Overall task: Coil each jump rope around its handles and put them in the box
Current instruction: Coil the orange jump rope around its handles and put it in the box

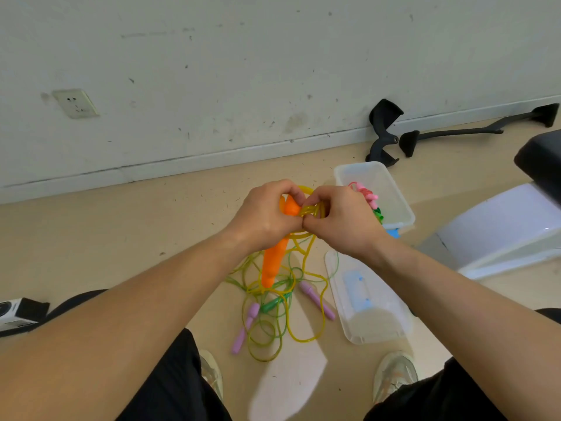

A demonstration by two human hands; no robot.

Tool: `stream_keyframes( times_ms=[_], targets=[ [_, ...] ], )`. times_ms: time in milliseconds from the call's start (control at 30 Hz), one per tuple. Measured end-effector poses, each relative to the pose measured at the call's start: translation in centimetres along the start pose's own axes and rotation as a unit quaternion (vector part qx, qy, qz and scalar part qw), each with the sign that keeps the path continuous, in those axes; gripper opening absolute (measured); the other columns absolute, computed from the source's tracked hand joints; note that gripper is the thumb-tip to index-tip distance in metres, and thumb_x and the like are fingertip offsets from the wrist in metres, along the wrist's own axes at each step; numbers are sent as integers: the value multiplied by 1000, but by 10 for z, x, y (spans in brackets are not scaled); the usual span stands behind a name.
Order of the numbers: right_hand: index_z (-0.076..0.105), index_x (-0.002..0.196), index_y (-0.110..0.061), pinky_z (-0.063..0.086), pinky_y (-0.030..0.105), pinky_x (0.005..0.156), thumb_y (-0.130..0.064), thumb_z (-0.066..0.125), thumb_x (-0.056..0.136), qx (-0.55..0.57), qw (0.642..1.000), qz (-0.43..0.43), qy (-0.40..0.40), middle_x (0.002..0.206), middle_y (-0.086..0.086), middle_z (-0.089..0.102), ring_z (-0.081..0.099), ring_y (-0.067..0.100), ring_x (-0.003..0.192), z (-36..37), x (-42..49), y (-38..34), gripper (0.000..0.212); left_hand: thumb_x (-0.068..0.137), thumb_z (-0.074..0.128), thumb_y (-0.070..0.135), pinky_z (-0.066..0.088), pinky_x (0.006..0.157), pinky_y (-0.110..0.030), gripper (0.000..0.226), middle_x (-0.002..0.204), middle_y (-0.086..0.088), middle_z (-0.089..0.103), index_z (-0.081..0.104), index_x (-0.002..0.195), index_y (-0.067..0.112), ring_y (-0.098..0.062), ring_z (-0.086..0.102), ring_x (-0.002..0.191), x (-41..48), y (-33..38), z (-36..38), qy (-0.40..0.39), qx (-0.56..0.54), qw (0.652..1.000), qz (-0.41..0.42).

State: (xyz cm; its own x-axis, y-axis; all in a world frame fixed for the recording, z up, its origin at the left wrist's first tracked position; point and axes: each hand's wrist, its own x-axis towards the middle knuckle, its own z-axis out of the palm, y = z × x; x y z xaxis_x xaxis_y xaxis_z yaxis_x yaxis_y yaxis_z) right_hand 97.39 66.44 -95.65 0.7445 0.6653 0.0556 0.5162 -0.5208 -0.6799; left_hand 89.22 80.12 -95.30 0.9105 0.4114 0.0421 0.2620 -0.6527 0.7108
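the orange handles (274, 262) are gripped in the curled left hand (267, 212), while loops of the yellow rope (309, 211) are pinched against them by the right hand (340, 221), both raised above the floor (121, 232). a tangle of yellow and green rope with purple handles (246, 328) is left lying below, and the clear box (394, 205), with pink and green ropes inside, is seen just beyond the right hand, its lid (364, 311) beside the tangle.
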Motion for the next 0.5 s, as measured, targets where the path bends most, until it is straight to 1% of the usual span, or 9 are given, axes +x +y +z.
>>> stream_keyframes(
  times_ms=[67, 133, 167, 233, 300, 367, 400, 433, 500],
  targets=[
    [71, 92, -21, 38, 24, 52, -19, 70, 75, 7, 1000, 4, -7, 59, -5, 55, 52, 12, 56, 2, 1, 2, 18, 64, 84, 24, 35, 58, -6, 29, 77, 16, 60, 67, 86, 32, 3, 51, 70, -1, 0, 2, 11, 7, 1000, -3],
    [71, 92, -22, 40, 26, 54, -18, 69, 75, 16, 1000, 6, -7, 61, -4, 57, 53, 14, 59, 2, 2, 3, 17, 65, 83, 25, 35, 60, -8, 28, 84, 13, 63, 67, 85, 34, -2, 53, 76, -2, -1, 4, 20, 11, 1000, -1],
    [71, 90, -23, 42, 27, 55, -18, 69, 75, 21, 1000, 6, -7, 62, -3, 58, 54, 14, 60, 2, 2, 3, 16, 66, 83, 25, 37, 63, -11, 27, 88, 11, 63, 66, 85, 35, -5, 54, 80, -1, -1, 4, 24, 17, 1000, 4],
    [71, 88, -25, 43, 27, 55, -19, 69, 73, 25, 1000, 6, -13, 63, -1, 60, 54, 14, 59, 3, 1, 2, 16, 66, 82, 26, 44, 73, -23, 26, 96, 9, 64, 66, 85, 35, -12, 57, 89, 0, -3, 3, 21, 43, 999, 13],
    [71, 86, -28, 40, 23, 51, -21, 69, 72, 19, 999, 10, -25, 60, -3, 58, 53, 13, 58, 6, -1, 1, 16, 69, 79, 28, 47, 80, -32, 24, 100, 8, 63, 66, 88, 35, -16, 59, 95, -1, -4, 4, 7, 82, 997, 12],
    [72, 87, -29, 36, 18, 49, -23, 70, 72, 3, 999, 16, -28, 59, -5, 57, 53, 12, 58, 8, -1, 2, 16, 74, 76, 30, 45, 80, -32, 23, 104, 8, 63, 66, 94, 33, -17, 59, 99, -3, -4, 8, 3, 124, 992, 14],
    [73, 88, -28, 37, 18, 50, -24, 70, 73, -11, 999, 20, -25, 60, -5, 58, 55, 13, 59, 8, -1, 3, 17, 76, 74, 32, 43, 80, -31, 23, 106, 9, 63, 65, 98, 32, -17, 58, 102, -4, -4, 10, 5, 143, 989, 21],
    [74, 90, -27, 40, 20, 52, -26, 69, 73, -28, 999, 24, -19, 63, -4, 60, 57, 13, 61, 7, -1, 4, 18, 79, 72, 33, 41, 80, -30, 22, 109, 9, 62, 66, 100, 31, -17, 58, 104, -4, -4, 12, 10, 158, 987, 31],
    [75, 95, -25, 51, 29, 61, -29, 67, 74, -60, 998, 27, -7, 72, -1, 66, 63, 18, 70, 8, -1, 4, 23, 82, 70, 34, 41, 81, -30, 21, 112, 10, 61, 67, 102, 31, -17, 57, 107, -4, -4, 13, 19, 176, 983, 46]
  ],
)
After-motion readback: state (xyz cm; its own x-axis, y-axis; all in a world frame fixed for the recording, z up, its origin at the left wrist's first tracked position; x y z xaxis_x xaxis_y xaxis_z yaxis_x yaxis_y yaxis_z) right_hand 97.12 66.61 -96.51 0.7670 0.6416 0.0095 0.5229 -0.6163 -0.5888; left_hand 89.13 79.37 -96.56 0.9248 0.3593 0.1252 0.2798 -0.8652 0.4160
